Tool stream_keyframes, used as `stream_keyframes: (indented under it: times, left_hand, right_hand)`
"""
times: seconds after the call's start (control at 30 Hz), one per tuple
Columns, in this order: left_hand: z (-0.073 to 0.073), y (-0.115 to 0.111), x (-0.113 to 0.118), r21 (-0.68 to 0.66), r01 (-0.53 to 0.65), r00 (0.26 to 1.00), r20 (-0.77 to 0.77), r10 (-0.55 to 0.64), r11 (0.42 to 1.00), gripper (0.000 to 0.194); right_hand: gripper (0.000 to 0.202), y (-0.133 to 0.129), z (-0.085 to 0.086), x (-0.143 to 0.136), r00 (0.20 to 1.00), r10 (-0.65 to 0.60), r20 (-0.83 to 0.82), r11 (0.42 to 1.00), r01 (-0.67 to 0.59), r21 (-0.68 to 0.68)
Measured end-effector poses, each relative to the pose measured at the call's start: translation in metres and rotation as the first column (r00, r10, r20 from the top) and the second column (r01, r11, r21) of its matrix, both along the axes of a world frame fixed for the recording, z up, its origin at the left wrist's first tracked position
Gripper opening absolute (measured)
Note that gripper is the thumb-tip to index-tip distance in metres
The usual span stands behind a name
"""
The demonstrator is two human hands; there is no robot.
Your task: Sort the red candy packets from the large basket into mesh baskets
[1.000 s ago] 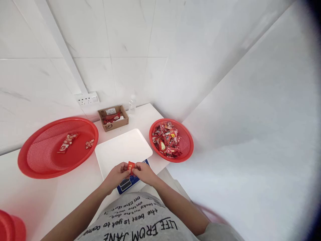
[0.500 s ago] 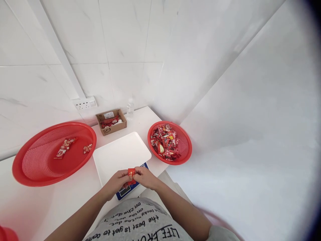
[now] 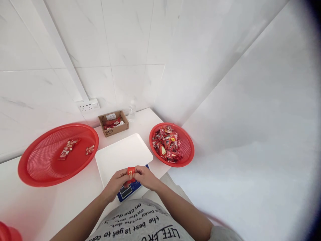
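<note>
Between my two hands is a small red packet (image 3: 130, 171) with gold print, held upright over the front of the scale. My left hand (image 3: 117, 182) pinches its left side, and my right hand (image 3: 144, 176) grips its right side with thumb and bent fingers. Below them sits a scale with a white weighing plate (image 3: 122, 150) and a blue front panel (image 3: 130, 191), partly covered by my hands. On the right, a red basket (image 3: 188, 147) holds many small red packets (image 3: 168, 144). The larger red basket (image 3: 32, 170) on the left has a few packets (image 3: 69, 147) in it.
Behind the scale stands a cardboard box (image 3: 117, 130) with red packets inside, beside a clear plastic bottle (image 3: 131, 112). A power socket (image 3: 87, 105) is on the tiled wall. Part of another red container (image 3: 8, 232) shows at the lower left of the white table (image 3: 62, 201).
The whole view has shifted slightly, with things appearing a little further right and down. Both hands stay on the red packet, which looks nearly the same.
</note>
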State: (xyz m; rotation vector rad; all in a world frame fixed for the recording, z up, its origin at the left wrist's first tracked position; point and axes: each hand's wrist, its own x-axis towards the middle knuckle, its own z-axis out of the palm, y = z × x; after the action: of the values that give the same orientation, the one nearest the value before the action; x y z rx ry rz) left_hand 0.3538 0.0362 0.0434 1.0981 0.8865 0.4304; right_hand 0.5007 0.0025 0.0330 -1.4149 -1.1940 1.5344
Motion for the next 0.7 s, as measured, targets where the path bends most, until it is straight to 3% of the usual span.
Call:
stream_keyframes:
  times: [0.1,0.2,0.33,0.47,0.7]
  left_hand:
    - [0.0026,0.0025,0.0008,0.012,-0.084,0.996,0.008,0.084,0.996,0.022]
    - [0.0013,0.0006,0.0018,-0.01,-0.138,0.99,0.018,0.139,0.99,0.031]
    - [-0.0015,-0.0049,0.0025,-0.08,-0.13,0.991,-0.035,0.128,0.988,0.043]
    - [-0.0019,-0.0049,0.001,-0.151,-0.118,0.993,-0.017,0.117,0.981,0.046]
    - [0.0012,0.0005,-0.0001,-0.012,-0.14,0.99,0.03,0.14,0.99,0.045]
  right_hand:
    - [0.012,0.0011,-0.0048,-0.005,0.996,-0.083,-0.031,0.996,0.082,-0.03]
    - [0.022,0.0018,-0.009,-0.0065,0.998,-0.055,0.006,0.998,0.055,-0.001]
    - [0.022,0.0026,-0.0092,-0.0045,0.996,-0.006,0.092,0.999,0.002,0.051]
    - [0.024,0.0034,-0.0077,-0.0039,0.997,0.03,0.07,0.991,-0.039,0.125]
    - [0.034,0.0064,-0.0106,-0.0063,0.996,0.034,-0.081,0.994,-0.025,0.111]
